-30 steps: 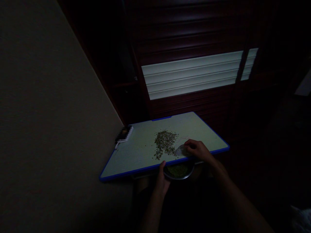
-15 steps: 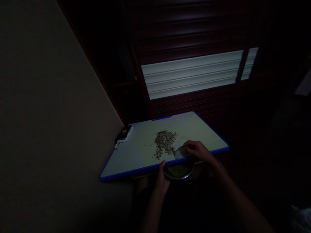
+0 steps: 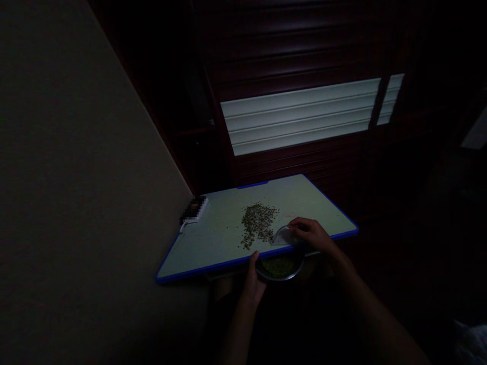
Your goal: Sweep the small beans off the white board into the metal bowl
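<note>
Small brown-green grains or seeds (image 3: 258, 222) lie scattered in a patch on a pale board (image 3: 213, 238) with a blue rim. My right hand (image 3: 312, 234) pinches a clear, thin, curved-edged piece like a scraper (image 3: 282, 235); its lower edge rests on the board just right of the grains. Below the board's near edge sits a metal bowl (image 3: 294, 274) with greenish grains (image 3: 277, 266) inside. My left hand (image 3: 254, 284) grips the bowl's left side, its thumb up against the blue rim. Its other fingers are mostly hidden.
A small dark object with a white edge (image 3: 203, 208), partly pixelated, lies at the board's left end beside the wall (image 3: 95, 177). Dark slatted doors (image 3: 297, 167) with a pale lit panel (image 3: 300, 116) stand behind the board. The room is dim.
The clear piece in my right hand has tilted and shifted slightly left, showing more of its face. My left hand and the bowl stay put.
</note>
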A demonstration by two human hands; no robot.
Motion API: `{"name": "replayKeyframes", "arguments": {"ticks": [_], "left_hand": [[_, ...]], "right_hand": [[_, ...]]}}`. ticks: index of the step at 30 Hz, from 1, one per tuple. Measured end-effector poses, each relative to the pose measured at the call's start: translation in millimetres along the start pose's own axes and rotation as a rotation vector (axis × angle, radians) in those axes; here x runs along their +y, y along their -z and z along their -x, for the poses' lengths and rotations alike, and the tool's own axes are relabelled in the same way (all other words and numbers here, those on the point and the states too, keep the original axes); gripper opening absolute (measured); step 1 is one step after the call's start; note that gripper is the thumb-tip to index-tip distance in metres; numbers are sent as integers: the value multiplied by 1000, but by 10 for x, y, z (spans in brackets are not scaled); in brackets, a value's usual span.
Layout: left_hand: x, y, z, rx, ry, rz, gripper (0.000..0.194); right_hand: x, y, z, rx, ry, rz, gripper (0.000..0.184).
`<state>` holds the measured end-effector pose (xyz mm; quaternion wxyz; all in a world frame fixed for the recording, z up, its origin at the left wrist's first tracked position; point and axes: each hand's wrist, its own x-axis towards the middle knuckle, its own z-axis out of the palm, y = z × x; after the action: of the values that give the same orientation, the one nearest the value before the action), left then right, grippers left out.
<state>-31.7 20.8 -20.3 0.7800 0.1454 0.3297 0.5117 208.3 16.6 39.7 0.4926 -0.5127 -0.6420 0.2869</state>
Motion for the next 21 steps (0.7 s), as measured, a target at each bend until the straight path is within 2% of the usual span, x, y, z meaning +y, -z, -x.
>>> {"name": "replayKeyframes", "arguments": {"ticks": [4, 8, 12, 16, 21], "left_hand": [[1, 33, -20, -7, -21, 2, 33], [-2, 28, -26, -9, -14, -2, 31], [-8, -10, -7, -8, -3, 6, 31], [3, -34, 30, -10, 17, 12, 30], [28, -98, 102, 19, 14, 38, 33]], "right_hand": [[142, 66, -28, 164, -77, -22, 33], [178, 162, -25, 227, -116, 8, 32], [91, 189, -41, 163, -111, 60, 31], [-46, 124, -126, 71, -66, 124, 29], [-176, 70, -177, 28, -35, 144, 21]]}}
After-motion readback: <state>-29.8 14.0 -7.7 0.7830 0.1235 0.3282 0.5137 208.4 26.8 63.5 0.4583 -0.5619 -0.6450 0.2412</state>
